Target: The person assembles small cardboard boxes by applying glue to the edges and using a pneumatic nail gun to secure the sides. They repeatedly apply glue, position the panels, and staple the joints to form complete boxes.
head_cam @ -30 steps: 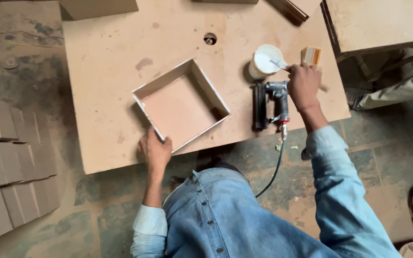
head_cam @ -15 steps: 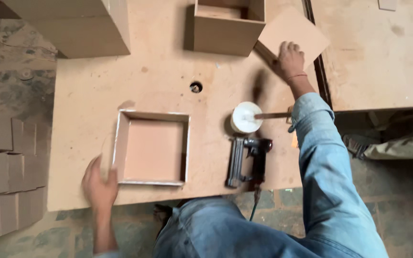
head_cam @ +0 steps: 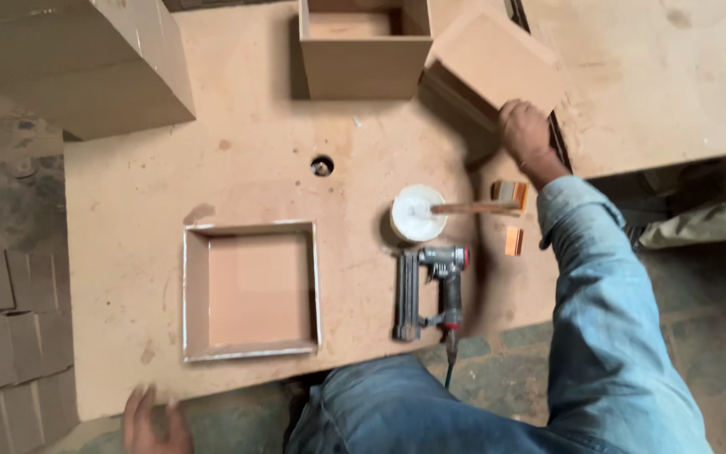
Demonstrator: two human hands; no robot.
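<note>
Gripping a square brown board (head_cam: 497, 63) at its near edge, the right hand (head_cam: 527, 139) reaches to the far side of the counter (head_cam: 245, 160); the board is tilted, its near edge lifted off the surface. Landmark: the nail gun (head_cam: 430, 290), lying flat near the counter's front edge. Just beyond the nail gun stands a round white glue pot (head_cam: 416, 213) with a brush (head_cam: 481, 207) laid across its rim, handle pointing right. Left of the nail gun lies a shallow square frame (head_cam: 251, 290), open side up, its rim edges pale. Far beyond the nail gun stands an open-topped brown box (head_cam: 365, 50), just left of the held board. Two small orange blocks (head_cam: 512, 240) lie right of the nail gun. The left hand (head_cam: 155, 420) hangs below the counter's front edge, well left of the nail gun, blurred; fingers appear spread and hold nothing.
</note>
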